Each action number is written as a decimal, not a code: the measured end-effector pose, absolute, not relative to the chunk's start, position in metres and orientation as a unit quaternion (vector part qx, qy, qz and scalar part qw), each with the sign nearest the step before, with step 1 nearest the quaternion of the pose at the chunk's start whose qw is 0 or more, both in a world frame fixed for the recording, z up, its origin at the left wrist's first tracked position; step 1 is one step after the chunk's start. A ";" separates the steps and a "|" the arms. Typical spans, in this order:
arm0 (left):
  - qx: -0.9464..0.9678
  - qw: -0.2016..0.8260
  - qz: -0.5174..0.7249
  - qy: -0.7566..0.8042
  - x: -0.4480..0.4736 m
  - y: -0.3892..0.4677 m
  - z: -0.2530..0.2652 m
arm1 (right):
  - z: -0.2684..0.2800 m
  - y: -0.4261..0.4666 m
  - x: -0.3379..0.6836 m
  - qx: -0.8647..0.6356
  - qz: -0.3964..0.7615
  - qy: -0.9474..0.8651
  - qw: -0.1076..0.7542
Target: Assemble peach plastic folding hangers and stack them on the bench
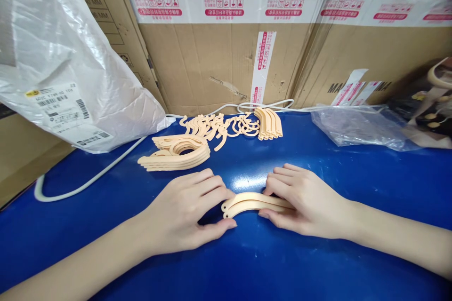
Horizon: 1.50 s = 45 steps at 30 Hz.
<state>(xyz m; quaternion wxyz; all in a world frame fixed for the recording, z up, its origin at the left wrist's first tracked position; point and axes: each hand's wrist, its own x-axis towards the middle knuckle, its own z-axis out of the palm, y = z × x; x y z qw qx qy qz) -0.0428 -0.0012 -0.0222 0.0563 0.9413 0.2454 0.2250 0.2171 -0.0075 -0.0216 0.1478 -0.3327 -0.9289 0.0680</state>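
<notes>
Two curved beige plastic hanger arms (pixel 250 201) lie side by side low over the blue table, with small holes at their left ends. My right hand (pixel 305 197) is closed around their right part, fingers on the far side and thumb on the near side; its palm hides their right ends. At the left ends, my left hand (pixel 192 209) has its index finger and thumb closed about the pair. Beyond my hands lie a stack of beige hanger parts (pixel 176 153), a heap of small beige hooks (pixel 212 124) and a row of curved arms (pixel 269 123).
Large cardboard boxes (pixel 205 56) stand along the back of the blue table (pixel 268 263). A white plastic bag (pixel 81 70) leans at the left, beside a white cable (pixel 102 176). Clear plastic wrap (pixel 360 124) and a dark bag of things (pixel 431 108) are at the right.
</notes>
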 end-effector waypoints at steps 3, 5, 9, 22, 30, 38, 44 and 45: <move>0.943 0.065 0.220 0.243 -0.043 -0.001 -0.022 | -0.023 -0.006 0.218 -0.327 0.044 -0.932 0.150; 0.945 0.071 0.213 0.238 -0.043 -0.001 -0.021 | -0.023 -0.006 0.218 -0.320 0.028 -0.935 0.149; 0.948 0.080 0.205 0.229 -0.043 -0.002 -0.020 | -0.023 -0.009 0.217 -0.310 0.003 -0.939 0.148; 0.950 0.082 0.204 0.223 -0.045 0.001 -0.021 | -0.024 -0.011 0.218 -0.310 -0.012 -0.941 0.133; 0.952 0.087 0.193 0.221 -0.044 0.000 -0.018 | -0.025 -0.011 0.219 -0.311 0.002 -0.942 0.124; 0.952 0.076 0.205 0.214 -0.047 0.000 -0.020 | -0.024 -0.010 0.218 -0.307 -0.021 -0.942 0.137; 0.949 0.055 0.209 0.230 -0.046 -0.001 -0.019 | -0.016 -0.006 0.217 -0.318 -0.032 -0.942 0.106; 0.949 0.054 0.210 0.231 -0.045 -0.001 -0.020 | -0.012 -0.003 0.218 -0.322 -0.027 -0.941 0.100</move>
